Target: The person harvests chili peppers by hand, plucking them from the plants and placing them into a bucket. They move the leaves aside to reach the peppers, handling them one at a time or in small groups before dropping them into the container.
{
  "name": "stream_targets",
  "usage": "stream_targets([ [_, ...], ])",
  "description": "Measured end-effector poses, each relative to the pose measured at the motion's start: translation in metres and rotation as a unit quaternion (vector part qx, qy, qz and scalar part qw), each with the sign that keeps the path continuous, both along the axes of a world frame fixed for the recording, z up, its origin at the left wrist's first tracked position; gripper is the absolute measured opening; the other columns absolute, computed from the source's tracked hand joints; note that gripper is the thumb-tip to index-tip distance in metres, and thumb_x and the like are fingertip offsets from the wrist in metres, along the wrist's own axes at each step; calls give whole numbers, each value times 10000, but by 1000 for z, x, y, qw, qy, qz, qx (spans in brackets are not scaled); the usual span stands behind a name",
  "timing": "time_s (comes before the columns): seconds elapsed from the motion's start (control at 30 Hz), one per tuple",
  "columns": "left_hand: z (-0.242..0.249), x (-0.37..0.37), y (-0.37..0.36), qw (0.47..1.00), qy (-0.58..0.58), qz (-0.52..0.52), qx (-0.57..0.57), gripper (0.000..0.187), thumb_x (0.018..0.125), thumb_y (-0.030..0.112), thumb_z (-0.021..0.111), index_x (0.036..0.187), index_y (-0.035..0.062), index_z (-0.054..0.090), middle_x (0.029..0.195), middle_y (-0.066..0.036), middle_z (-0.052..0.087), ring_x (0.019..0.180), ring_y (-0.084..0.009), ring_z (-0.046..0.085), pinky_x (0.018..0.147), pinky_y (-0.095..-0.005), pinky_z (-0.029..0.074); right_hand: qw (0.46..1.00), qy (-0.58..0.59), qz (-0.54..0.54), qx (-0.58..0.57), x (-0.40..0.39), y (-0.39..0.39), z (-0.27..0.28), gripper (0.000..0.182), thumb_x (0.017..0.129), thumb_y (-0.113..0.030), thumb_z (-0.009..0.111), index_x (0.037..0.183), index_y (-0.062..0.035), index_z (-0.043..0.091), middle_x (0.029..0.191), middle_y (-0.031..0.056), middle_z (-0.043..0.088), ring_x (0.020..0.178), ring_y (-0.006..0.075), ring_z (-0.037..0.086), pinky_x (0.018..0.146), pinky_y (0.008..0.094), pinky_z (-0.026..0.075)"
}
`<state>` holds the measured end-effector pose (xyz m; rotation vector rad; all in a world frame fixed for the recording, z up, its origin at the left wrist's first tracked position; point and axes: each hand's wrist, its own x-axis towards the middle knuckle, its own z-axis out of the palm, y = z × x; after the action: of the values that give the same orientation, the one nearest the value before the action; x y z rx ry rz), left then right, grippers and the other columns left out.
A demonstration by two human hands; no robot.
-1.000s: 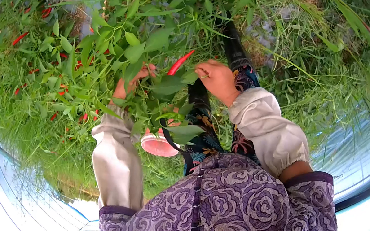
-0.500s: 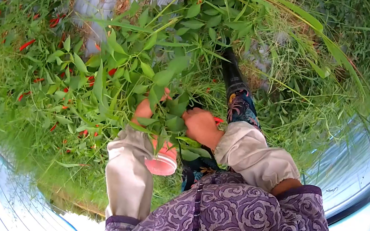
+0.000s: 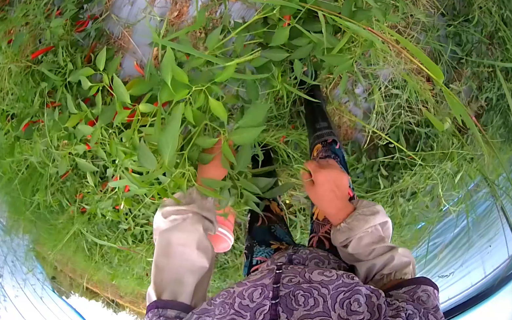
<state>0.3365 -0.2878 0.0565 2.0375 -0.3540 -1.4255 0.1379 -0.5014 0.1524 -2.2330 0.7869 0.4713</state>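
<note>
My left hand [image 3: 214, 166] is in among the leaves of a chili plant [image 3: 171, 131], and the foliage covers most of its fingers. Below that wrist, partly behind the sleeve, a pink container [image 3: 223, 231] with white bands shows. My right hand [image 3: 326, 187] is off the plant, over my patterned trouser leg. Its fingers are curled closed, and I cannot tell what is inside them. Red chilies [image 3: 123, 115] hang on the plant to the left of my left hand.
More red chilies [image 3: 42, 52] show at the far left. A black boot [image 3: 319, 116] stands between the plants. Grey plastic sheeting [image 3: 134, 9] with dry grass lies at the top. Long grass blades [image 3: 412, 47] arch over the upper right.
My right hand has drawn away from the leaves, to the right. The red piece that showed beside it is no longer visible. My left hand stays in the foliage; the pink container shows less.
</note>
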Motion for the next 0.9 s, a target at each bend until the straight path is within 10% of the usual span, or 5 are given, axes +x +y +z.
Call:
stream_targets([
  [0.07,-1,-7,7,941,-292,-170,-15,262,821,183,663,1024,28,605,763,-154,616,650,-361,614,613,-466,491,995,-56,-9,-82,20,-34,-11,118,767,-175,671,823,-82,624,716,100,610,727,311,607,624,421,499],
  [0.27,13,-29,-12,859,-489,-153,-26,397,830,226,681,1177,47,608,897,-152,661,794,-356,637,723,-458,516,983,-144,69,-86,184,-104,-59,314,765,-139,651,1050,-28,579,753,135,658,756,329,647,638,446,515],
  [0.5,-19,-43,14,870,-424,-227,110,547,848,264,679,1333,56,537,1022,-178,647,945,-358,625,822,-471,506,976,176,118,-42,265,-129,-167,526,846,-87,540,1367,-47,480,946,157,713,832,335,697,686,449,553],
  [0.57,-13,-50,5,956,-290,-22,31,552,854,249,673,1353,62,527,1054,-191,634,950,-367,615,834,-466,503,977,166,121,-64,232,-114,-175,581,855,-82,525,1420,-14,408,1023,184,696,885,351,687,707,460,550],
  [0.9,36,-27,-91,971,-233,-30,-41,291,905,106,592,1186,33,607,1083,-143,628,991,-285,610,894,-358,473,999,-13,44,-24,103,0,-125,813,781,-213,639,1481,-21,275,921,143,708,805,338,689,697,448,539],
])
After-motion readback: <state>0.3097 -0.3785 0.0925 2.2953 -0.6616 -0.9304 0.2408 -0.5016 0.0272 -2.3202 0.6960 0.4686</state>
